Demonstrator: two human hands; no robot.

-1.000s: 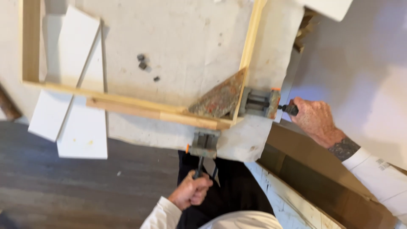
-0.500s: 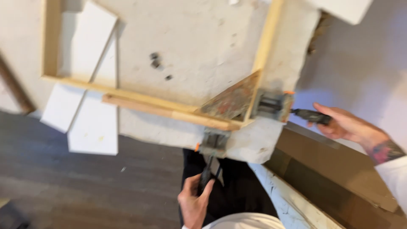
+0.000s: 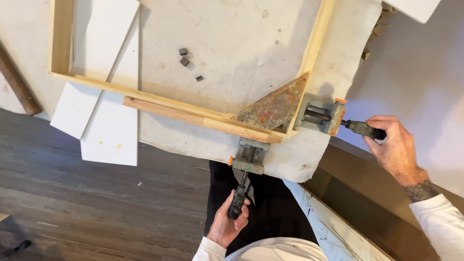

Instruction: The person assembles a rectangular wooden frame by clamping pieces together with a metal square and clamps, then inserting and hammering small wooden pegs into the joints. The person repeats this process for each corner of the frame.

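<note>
A pale wooden frame (image 3: 162, 99) lies on a cloth-covered table (image 3: 232, 38). Its near right corner sits in a grey metal corner clamp (image 3: 278, 108) with a rusty triangular plate. The clamp has two screw arms with dark handles. My left hand (image 3: 228, 223) is wrapped around the near screw handle (image 3: 237, 200), which sticks out over the table's front edge. My right hand (image 3: 394, 147) holds the side screw handle (image 3: 362, 129) at the right of the clamp.
Three small dark blocks (image 3: 186, 60) lie inside the frame. White boards (image 3: 104, 104) lie under the frame's left part and overhang the edge. A brown board (image 3: 377, 198) leans at lower right. A wooden stick (image 3: 17, 82) is at far left; dark plank floor (image 3: 82, 208) lies below.
The view has shifted so the frame and clamp sit further right. My left hand has closed again around the near handle. My right hand stays on the side handle.
</note>
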